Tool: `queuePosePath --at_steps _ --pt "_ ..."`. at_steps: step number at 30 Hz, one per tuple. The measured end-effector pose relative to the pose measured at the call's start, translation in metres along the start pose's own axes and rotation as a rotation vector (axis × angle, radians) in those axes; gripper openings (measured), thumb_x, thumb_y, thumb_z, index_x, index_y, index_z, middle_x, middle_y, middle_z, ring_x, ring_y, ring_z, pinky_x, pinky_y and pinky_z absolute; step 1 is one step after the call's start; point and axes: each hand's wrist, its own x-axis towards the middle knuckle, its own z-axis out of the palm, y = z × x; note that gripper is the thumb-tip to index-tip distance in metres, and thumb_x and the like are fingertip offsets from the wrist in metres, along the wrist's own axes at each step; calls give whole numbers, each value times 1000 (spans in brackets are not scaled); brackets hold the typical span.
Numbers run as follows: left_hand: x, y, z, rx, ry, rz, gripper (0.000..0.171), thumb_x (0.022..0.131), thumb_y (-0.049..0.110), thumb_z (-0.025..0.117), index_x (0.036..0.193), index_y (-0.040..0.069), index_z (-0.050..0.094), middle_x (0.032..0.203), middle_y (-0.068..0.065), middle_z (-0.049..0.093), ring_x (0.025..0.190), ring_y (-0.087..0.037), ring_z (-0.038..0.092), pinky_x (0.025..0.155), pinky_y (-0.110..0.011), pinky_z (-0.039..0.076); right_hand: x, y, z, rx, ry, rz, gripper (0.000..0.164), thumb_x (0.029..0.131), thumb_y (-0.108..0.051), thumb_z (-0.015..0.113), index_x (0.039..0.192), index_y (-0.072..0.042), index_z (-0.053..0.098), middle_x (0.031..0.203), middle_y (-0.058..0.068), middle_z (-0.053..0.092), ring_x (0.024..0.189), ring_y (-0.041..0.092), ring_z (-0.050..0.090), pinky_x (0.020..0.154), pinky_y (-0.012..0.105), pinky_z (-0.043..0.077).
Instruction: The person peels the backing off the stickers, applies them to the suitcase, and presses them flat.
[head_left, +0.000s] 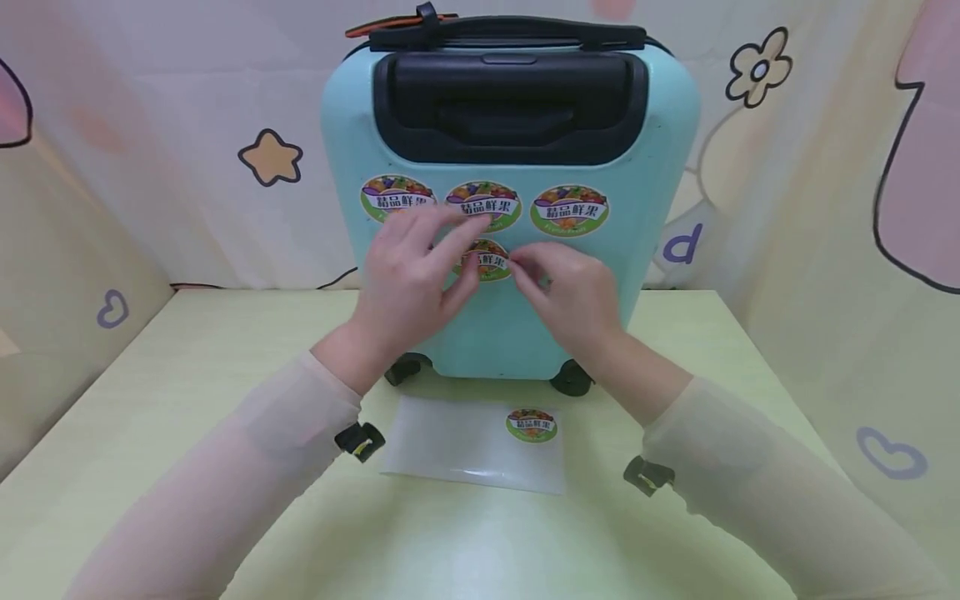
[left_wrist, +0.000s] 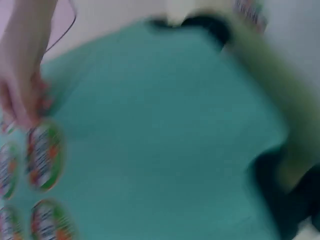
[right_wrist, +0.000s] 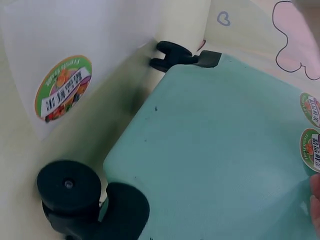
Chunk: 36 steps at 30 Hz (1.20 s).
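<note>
A light blue suitcase (head_left: pixel 498 333) stands upright with oval fruit stickers on its front. Three form the top row, the rightmost sticker (head_left: pixel 570 211) in full sight. Below the middle one is a lower sticker (head_left: pixel 491 261); my right hand (head_left: pixel 570 287) pinches its right edge between thumb and fingertips. My left hand (head_left: pixel 416 267) reaches over the stickers from the left, its fingers extended and spread near that lower sticker. Another lower-row sticker (left_wrist: pixel 50 220) shows in the left wrist view, hidden behind my left hand in the head view.
On the table (head_left: pixel 247 433) before the suitcase lies a white backing sheet (head_left: pixel 457 442) bearing one sticker (head_left: pixel 532 425). Black wheels (head_left: pixel 572 379) sit under the suitcase, and a black handle (head_left: pixel 510 33) tops it. Patterned cloth (head_left: pixel 187 108) surrounds the table.
</note>
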Motion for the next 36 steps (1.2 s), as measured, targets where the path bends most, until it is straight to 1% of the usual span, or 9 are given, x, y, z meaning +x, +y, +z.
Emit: queuePosePath --at_steps 1,3,7,10,14,17,19,28,36 --pt "8 -3 -5 113 41 51 34 85 15 60 117 5 62 112 -12 61 104 -27 54 91 -39 41 0 0 0 -36 11 -37 10 85 -11 67 89 -2 70 82 8 69 71 18 65 58 30 50" --pt "22 -9 -11 239 38 86 46 85 21 61 127 6 55 130 -14 52 122 -30 42 103 -46 28 0 1 1 -101 37 -106 10 85 -11 67 88 -2 69 82 9 69 70 19 65 55 30 50" --pt "35 -19 -14 358 -100 63 57 87 27 54 138 5 42 142 -13 41 137 -29 22 110 -48 7 -3 4 4 -179 106 -240 12 83 -11 68 91 -1 69 86 12 68 71 23 65 57 32 52" --pt "38 -20 -14 362 -117 41 50 87 19 49 135 3 46 134 -14 47 136 -28 26 111 -48 6 -9 5 14 -299 103 -419 21 83 -13 67 101 -2 68 100 11 67 87 26 64 73 36 52" --pt "42 -19 -15 380 -73 37 41 88 9 46 128 4 53 127 -12 54 128 -26 38 108 -46 17 -17 3 36 -528 -2 -620 44 86 -25 63 126 -8 58 132 8 53 122 23 47 99 44 36" --pt "43 -15 -16 394 -78 29 39 90 8 45 128 5 54 127 -10 56 124 -26 41 105 -45 22 -19 -1 49 -633 -89 -615 58 88 -34 60 139 -11 45 145 5 39 135 21 29 106 48 23" --pt "44 -13 -16 388 -94 15 39 91 8 45 129 6 54 128 -9 56 124 -25 41 106 -44 22 -19 -2 54 -657 -120 -583 61 89 -38 59 141 -12 41 147 5 35 137 21 25 107 50 19" --pt "45 -10 -16 380 -156 -34 41 92 7 44 132 8 51 131 -7 53 128 -23 37 107 -43 19 -14 -3 54 -630 -155 -463 64 90 -44 56 142 -10 39 147 5 36 137 20 25 108 51 15" --pt "46 -8 -17 362 -157 -45 41 92 7 44 132 8 52 130 -7 53 127 -23 38 107 -44 20 -17 8 43 -610 -102 -462 67 89 -41 59 143 -8 36 147 5 35 137 19 27 107 52 16"
